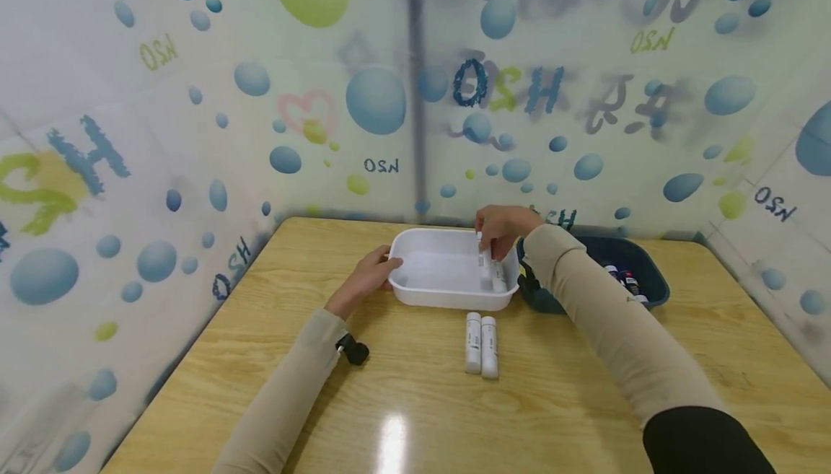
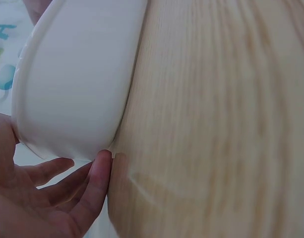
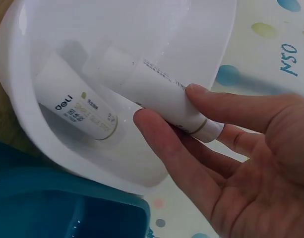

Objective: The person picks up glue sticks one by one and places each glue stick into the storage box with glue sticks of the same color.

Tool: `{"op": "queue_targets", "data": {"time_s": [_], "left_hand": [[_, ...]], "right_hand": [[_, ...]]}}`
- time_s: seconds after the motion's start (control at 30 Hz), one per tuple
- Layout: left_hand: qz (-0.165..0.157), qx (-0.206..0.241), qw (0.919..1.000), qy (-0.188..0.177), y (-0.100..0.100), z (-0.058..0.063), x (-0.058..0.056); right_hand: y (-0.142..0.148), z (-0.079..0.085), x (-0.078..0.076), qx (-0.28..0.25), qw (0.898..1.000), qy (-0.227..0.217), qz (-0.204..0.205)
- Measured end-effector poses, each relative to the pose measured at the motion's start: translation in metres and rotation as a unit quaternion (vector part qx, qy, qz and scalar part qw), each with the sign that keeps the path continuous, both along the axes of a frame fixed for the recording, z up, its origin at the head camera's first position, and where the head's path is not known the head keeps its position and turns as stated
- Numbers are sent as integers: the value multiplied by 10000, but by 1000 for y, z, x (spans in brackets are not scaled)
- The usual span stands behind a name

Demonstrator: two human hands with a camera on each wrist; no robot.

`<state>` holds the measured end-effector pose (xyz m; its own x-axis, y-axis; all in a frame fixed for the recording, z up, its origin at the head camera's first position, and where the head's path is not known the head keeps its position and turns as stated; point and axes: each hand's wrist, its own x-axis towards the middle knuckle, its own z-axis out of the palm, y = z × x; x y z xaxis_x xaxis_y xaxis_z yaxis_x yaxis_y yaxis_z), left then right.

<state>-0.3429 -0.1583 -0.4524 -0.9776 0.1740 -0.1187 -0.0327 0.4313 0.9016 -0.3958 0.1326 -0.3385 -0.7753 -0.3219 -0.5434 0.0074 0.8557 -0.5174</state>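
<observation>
Seemingly mid-placement, my right hand [image 1: 505, 229] pinches a glue stick [image 3: 159, 91] in the tray [image 1: 431, 265] at three o'clock; my left hand [image 1: 366, 275] grips nine. Gentle release seems due.

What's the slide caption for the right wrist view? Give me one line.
Right hand holding a white glue stick at a white tray with a deli-branded glue stick inside.

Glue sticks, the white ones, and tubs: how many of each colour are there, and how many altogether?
White glue sticks: 4 (2 on the table, 1 in the white tub, 1 held in the right hand)
White tub: 1
Dark blue-green tub: 1
Total: 6, leaving out the small things in the dark tub, too unclear to count.
</observation>
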Motion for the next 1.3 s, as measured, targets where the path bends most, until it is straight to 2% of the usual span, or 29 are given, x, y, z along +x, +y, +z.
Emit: {"op": "queue_targets", "data": {"time_s": [0.27,0.57,0.83,1.07,1.3], "left_hand": [[-49,-52,10000,-5,-1,1,0],[-15,-41,10000,60,-1,0,0],[-33,-93,9999,40,-1,1,0],[-55,-134,9998,99,-2,4,0],[-80,-197,9997,124,-2,1,0]], "right_hand": [[0,-16,-2,-98,9997,-204,-45],[-8,-18,1,437,9989,64,123],[-9,-27,-2,673,9973,271,-52],[-6,-32,-3,1028,9912,772,317],[-4,-37,-2,1247,9888,693,447]]}}
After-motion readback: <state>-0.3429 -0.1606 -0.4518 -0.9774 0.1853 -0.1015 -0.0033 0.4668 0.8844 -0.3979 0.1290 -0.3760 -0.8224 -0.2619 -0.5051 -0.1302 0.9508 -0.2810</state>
